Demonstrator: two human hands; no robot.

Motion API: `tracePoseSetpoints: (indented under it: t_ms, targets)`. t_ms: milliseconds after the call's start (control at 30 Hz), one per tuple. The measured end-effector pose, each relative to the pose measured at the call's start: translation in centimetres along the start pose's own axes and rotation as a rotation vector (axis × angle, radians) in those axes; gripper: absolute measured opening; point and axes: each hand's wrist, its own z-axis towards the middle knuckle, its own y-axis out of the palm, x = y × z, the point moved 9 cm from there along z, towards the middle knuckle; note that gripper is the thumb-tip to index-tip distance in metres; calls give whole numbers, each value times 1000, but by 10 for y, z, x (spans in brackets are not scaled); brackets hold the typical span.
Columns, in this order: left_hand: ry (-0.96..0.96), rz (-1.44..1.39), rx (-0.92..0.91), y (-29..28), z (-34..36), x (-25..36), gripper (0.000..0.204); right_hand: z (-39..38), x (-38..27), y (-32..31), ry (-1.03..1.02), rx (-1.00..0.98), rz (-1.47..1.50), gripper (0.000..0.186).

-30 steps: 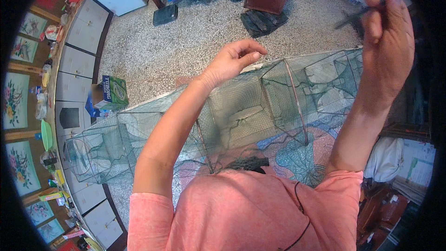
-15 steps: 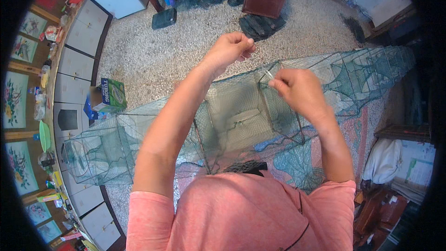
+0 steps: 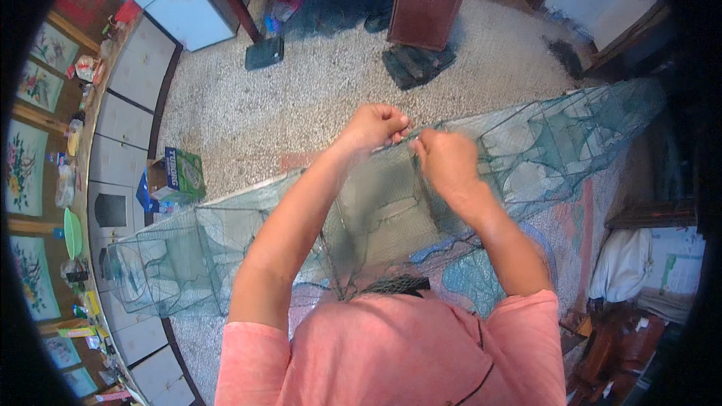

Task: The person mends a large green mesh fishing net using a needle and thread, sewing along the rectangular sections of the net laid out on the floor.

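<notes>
A long collapsible green net trap (image 3: 541, 143), with square wire frames along it, stretches across the view in front of me. My left hand (image 3: 376, 126) is pinched closed at the trap's far edge; what lies between its fingertips is too small to make out. Just right of it my right hand (image 3: 445, 159), slightly blurred, is also closed, its fingertips at the netting beside a frame bar. Whatever it grips is hidden by the fingers. Below my hands, the netting hangs over a pale panel and reaches down to my pink shirt.
Left are white cabinets (image 3: 120, 128) with small items on top and an open carton (image 3: 180, 175). Behind are a red table (image 3: 248, 19), a leaning board (image 3: 423, 4), dark bundles (image 3: 417, 68) and a white fridge (image 3: 188, 11). Right are white cloth (image 3: 620, 263) and wooden furniture.
My right hand has come down and left from the upper right to beside my left hand. The thin tool seen in it earlier is hidden now. My left hand has moved lower.
</notes>
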Motion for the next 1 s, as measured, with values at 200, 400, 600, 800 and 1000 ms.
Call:
tracePoseSetpoints:
  t_ms: [200, 400, 600, 800, 1000]
  targets:
    - [171, 66, 115, -8, 5, 7, 20, -8, -12, -19, -78, 153, 57, 13]
    - [470, -21, 282, -18, -11, 40, 18, 24, -13, -10, -67, 132, 216, 23]
    - [261, -350, 194, -16, -16, 38, 10, 27, 4, -2, -30, -24, 316, 20]
    - [286, -189, 89, -7, -17, 32, 16, 36, -34, -82, -218, 275, 672, 20]
    - [326, 238, -224, 36, -32, 49, 17, 39, -3, -188, -178, 541, 1267, 8]
